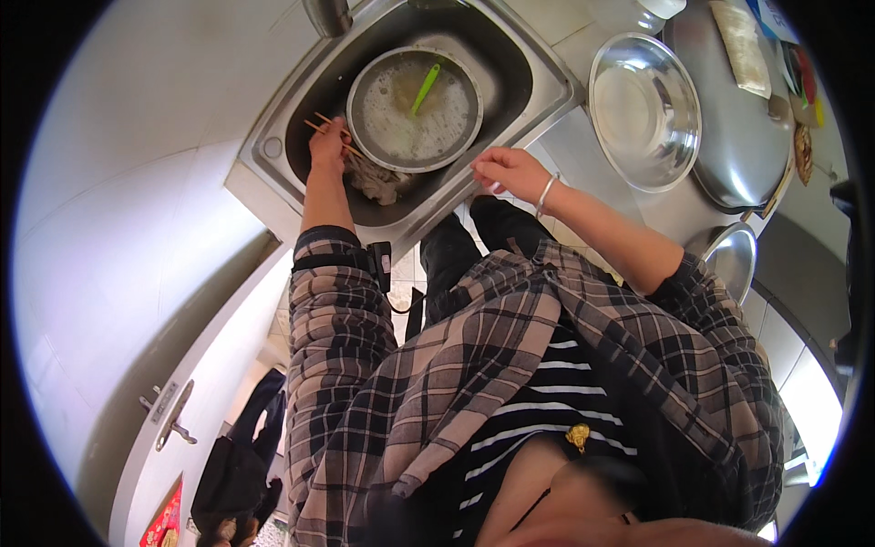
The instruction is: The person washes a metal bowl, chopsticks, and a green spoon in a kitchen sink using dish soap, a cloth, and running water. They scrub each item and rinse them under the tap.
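My left hand is closed around a pair of wooden chopsticks inside the steel sink, at the left side of a round metal basin. Foamy, cloudy water fills the basin, and a green-handled utensil lies in it with its lower end hidden. A wet greyish cloth rests on the sink bottom, just below the basin and near my left hand. Above the sink's front edge hovers my right hand, a bangle on its wrist, its fingers loosely curled with no object visible in them.
The faucet stands at the sink's back left. Right of the sink, a shiny steel bowl sits on the counter beside a large metal lid. Another steel bowl is lower right. A white door stands at the lower left.
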### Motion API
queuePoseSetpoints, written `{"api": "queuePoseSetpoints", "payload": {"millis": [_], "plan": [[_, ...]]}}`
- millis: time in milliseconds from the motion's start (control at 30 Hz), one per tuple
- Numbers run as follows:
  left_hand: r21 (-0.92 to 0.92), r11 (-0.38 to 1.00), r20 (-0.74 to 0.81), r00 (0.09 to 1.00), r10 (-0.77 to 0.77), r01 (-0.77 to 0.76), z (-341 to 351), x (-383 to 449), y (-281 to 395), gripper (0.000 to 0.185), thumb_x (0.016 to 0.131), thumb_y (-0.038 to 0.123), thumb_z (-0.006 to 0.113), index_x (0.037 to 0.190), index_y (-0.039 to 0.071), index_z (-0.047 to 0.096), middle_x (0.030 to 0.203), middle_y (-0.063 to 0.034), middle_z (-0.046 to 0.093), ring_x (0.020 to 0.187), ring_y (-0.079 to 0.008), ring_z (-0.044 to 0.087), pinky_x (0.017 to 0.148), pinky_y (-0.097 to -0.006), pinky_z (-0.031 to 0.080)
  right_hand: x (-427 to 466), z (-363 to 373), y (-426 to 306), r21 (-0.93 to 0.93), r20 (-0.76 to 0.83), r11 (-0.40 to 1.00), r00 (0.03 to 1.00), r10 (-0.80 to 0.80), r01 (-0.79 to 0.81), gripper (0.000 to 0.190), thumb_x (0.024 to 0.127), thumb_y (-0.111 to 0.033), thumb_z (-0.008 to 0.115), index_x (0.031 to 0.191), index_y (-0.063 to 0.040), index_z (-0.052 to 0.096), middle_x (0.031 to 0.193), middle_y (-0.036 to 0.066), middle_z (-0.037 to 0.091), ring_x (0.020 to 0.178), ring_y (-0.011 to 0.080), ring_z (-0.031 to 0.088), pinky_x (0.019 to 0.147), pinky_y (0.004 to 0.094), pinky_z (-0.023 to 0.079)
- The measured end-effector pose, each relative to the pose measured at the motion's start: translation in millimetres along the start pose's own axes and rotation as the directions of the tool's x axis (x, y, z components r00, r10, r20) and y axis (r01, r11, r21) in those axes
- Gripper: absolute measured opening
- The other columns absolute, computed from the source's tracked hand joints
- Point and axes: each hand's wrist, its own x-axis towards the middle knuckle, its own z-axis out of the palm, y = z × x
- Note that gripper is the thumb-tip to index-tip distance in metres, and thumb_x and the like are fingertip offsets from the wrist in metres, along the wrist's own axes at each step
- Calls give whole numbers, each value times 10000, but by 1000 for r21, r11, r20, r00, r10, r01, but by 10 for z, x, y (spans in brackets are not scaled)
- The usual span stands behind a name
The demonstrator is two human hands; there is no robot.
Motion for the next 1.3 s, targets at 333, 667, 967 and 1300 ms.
{"api": "queuePoseSetpoints", "payload": {"millis": [333, 667, 967, 1300], "plan": [[-22, 843, -162, 834, 527, -537, -796, -1383, 802, 236, 935, 228, 477, 835, 45, 588, 766, -43, 634, 578, -52, 486, 511, -186, 346, 212, 95, -65, -183, 49, 969, 986, -157, 163, 296, 876, -262, 564, 1054, -28, 591, 919, 51, 629, 808, 99, 583, 682, 235, 484], [-414, 886, 193, 931, 310, -210, 214, -1120, 685, 358, 895, 311, 549, 1064, -4, 552, 925, -113, 641, 752, -161, 595, 632, -273, 479, 773, 529, -304, -224, 185, 974, 983, 18, 24, 358, 831, -226, 578, 1116, -20, 509, 768, 156, 607, 594, 218, 609, 501, 323, 505], [960, 135, 216, 956, 199, -245, 5, -655, -393, 205, 822, 219, 523, 944, 83, 615, 1024, -139, 628, 898, -314, 620, 780, -454, 495, 1139, 296, -142, -332, -145, 943, 989, -20, -29, 534, 790, -175, 624, 1259, -31, 412, 1050, 172, 558, 722, 221, 606, 597, 347, 519], [535, 632, 466, 820, 332, -561, -684, -1354, 532, 184, 819, 220, 551, 828, 37, 565, 1094, -110, 605, 906, -207, 582, 777, -344, 468, 940, 463, -404, -581, 196, 655, 864, -463, 483, 721, 679, -290, 710, 1321, -136, 420, 1218, 181, 524, 1167, 340, 462, 1000, 370, 355]]}}
